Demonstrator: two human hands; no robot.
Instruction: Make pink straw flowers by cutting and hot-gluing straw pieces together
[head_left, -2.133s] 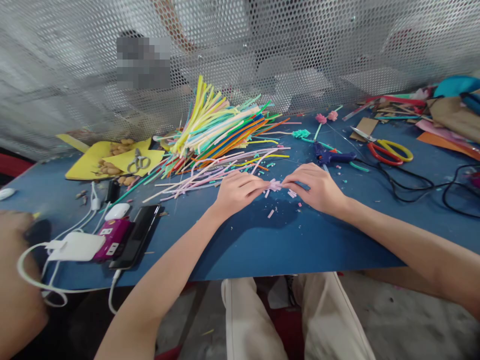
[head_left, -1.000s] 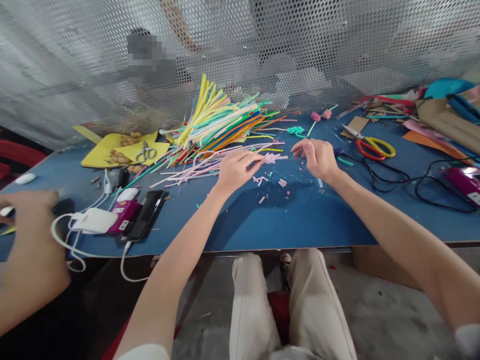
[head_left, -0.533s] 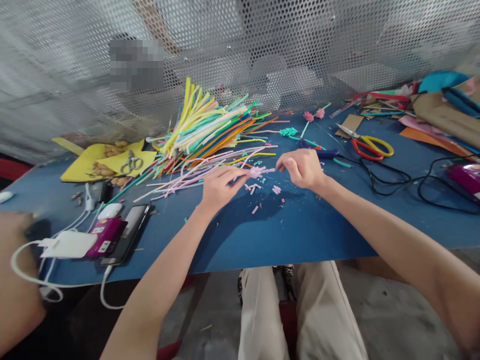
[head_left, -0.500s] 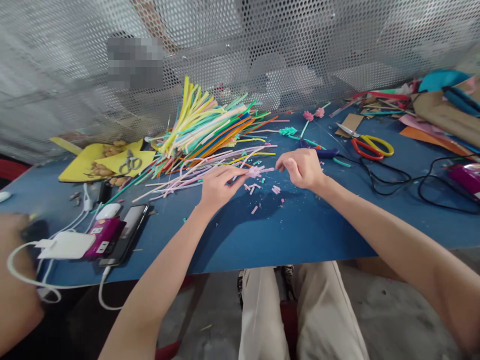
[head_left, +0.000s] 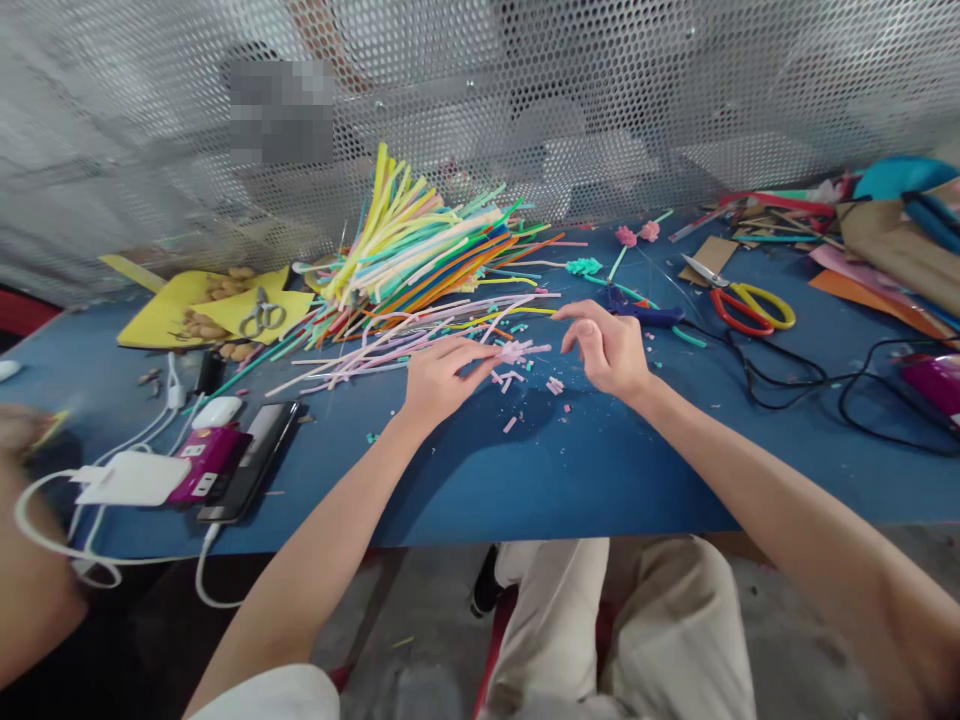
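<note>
Between the thumb and fingers of my left hand [head_left: 446, 380] is a pale lilac pipe-cleaner flower [head_left: 517, 350], its short stems pointing right. Just to the right of it, my right hand [head_left: 613, 352] hovers with thumb and index finger apart and nothing visible in them. Cut lilac pieces [head_left: 555, 385] and small crumbs lie on the blue table [head_left: 480, 490] below the hands. Long lilac pipe cleaners [head_left: 390, 345] lie behind my left hand. Close behind my right hand rests a dark blue glue gun [head_left: 649, 315].
A heap of coloured pipe cleaners [head_left: 427, 250] stands at the back. Red-and-yellow scissors [head_left: 750, 300] and a black cable [head_left: 795, 375] are right; a phone [head_left: 259, 460] and a power bank [head_left: 135, 480] left. Another person's arm [head_left: 30, 560] reaches in at far left.
My right hand's index finger and thumb have spread and moved slightly away from the flower. My left hand keeps its pinch. The view has shifted a little.
</note>
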